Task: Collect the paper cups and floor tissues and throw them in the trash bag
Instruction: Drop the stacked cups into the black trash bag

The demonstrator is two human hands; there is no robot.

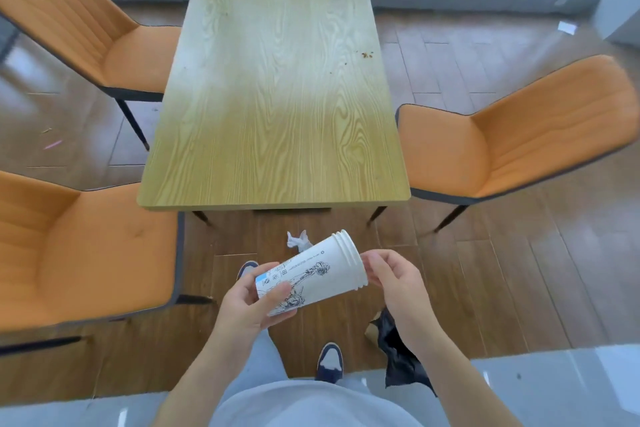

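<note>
A stack of white paper cups (322,269) with black line drawings lies sideways in front of me, rims pointing right. My left hand (247,303) grips its base end. At the rim end my right hand (394,279) has its fingertips touching the rims, fingers curled. A crumpled white tissue (298,240) lies on the wooden floor just beyond the cups, near the table's near edge. The black trash bag (398,357) lies crumpled on the floor under my right forearm, partly hidden by it.
A light wooden table (277,97) stands ahead with crumbs near its right edge. Orange chairs stand at left (86,253), far left (86,28) and right (519,146). A paper scrap (567,27) lies on the floor at far right. My shoes (330,360) are below.
</note>
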